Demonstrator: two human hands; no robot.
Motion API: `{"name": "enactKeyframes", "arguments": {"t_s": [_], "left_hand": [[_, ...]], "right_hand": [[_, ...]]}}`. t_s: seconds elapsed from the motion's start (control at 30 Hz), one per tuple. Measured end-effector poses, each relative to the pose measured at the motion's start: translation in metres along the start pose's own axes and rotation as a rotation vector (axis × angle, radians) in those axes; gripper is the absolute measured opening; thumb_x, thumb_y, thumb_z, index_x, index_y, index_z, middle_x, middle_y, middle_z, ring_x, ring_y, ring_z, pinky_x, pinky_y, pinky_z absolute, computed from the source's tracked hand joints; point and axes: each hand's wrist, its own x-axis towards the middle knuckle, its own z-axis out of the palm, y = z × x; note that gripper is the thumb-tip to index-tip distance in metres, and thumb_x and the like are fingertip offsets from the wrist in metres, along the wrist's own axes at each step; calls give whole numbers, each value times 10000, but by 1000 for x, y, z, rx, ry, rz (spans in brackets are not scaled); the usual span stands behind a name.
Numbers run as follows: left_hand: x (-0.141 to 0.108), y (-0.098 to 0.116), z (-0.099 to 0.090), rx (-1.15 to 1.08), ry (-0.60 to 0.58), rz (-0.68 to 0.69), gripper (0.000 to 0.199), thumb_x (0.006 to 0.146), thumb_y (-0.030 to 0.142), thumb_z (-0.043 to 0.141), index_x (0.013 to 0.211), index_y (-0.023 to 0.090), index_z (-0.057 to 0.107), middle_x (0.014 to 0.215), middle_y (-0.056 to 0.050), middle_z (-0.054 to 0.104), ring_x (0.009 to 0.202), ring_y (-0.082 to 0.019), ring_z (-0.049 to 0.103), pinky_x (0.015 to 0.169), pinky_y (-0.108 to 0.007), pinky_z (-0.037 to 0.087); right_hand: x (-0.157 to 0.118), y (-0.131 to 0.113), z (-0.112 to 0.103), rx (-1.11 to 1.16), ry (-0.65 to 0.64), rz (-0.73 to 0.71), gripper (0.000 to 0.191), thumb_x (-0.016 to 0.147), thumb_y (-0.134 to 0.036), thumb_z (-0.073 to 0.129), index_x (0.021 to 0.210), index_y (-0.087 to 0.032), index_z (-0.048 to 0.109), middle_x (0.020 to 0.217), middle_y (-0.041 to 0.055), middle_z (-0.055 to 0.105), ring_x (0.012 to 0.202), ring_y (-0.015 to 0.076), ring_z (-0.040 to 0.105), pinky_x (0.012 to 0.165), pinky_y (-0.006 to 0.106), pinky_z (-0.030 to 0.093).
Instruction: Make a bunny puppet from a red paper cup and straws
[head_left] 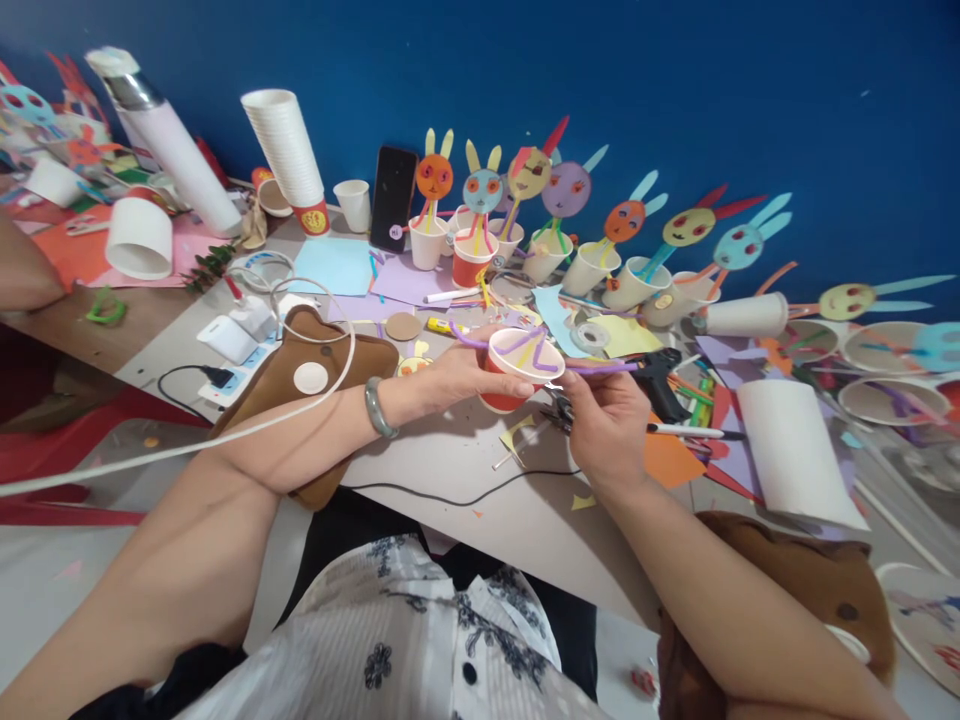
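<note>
A red paper cup with a white inside is held over the table by my left hand, whose thumb lies along its front. Purple and yellow fuzzy strips cross inside the cup, and a purple one sticks out over its left rim. At the cup's right side, my right hand pinches a purple strip that runs out sideways to the right. The fingertips of my right hand are close to the rim.
Cups with paper rabbit faces line the blue wall. A black glue gun lies right of my right hand. A power strip, white cable, stacked cups and a thermos are on the left; a paper roll is right.
</note>
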Motion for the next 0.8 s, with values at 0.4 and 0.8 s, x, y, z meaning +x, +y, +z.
{"name": "enactKeyframes", "arguments": {"t_s": [0.4,0.8], "left_hand": [[1,-1,2,-126,5,-84,630,657,408,1012,1192,179,771,1340,-133,769,1234,-258,711,1156,-432,506],[0,-1,1,-100,-65,-73,660,663,486,1004,1183,163,758,1298,-136,765,1213,-264,698,1145,-440,500]], "right_hand": [[0,12,-5,-39,51,74,275,931,-573,775,1017,-320,714,962,65,804,929,304,785,848,541,671],[6,4,-1,147,-237,194,717,647,-630,983,1214,-290,707,1268,92,773,1136,307,759,957,477,650]]}}
